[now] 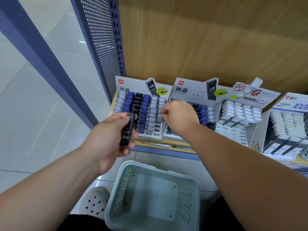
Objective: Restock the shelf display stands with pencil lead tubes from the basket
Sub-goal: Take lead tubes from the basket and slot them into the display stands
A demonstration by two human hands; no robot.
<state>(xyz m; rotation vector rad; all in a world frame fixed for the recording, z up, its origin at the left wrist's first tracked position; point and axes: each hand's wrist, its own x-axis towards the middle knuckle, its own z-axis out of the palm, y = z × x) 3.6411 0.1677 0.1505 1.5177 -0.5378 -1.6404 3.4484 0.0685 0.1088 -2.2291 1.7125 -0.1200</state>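
My left hand (110, 135) grips a black pencil lead tube (127, 130) marked HB 0.7, held just in front of the left display stand (141, 112). That stand holds rows of white, blue, black and grey tubes. My right hand (179, 116) hovers with curled fingers between the left stand and the second display stand (198, 104), fingertips at the grey tubes on the left stand's right column; whether it pinches one is hidden. The pale green basket (186, 194) sits on the floor below, and I see no tubes inside it.
Two more cardboard stands with white lead tubes (240, 112) (286, 124) stand further right on the wooden shelf (166, 148). A perforated blue side panel (103, 40) bounds the shelf at left. A grey perforated shoe (95, 202) is beside the basket.
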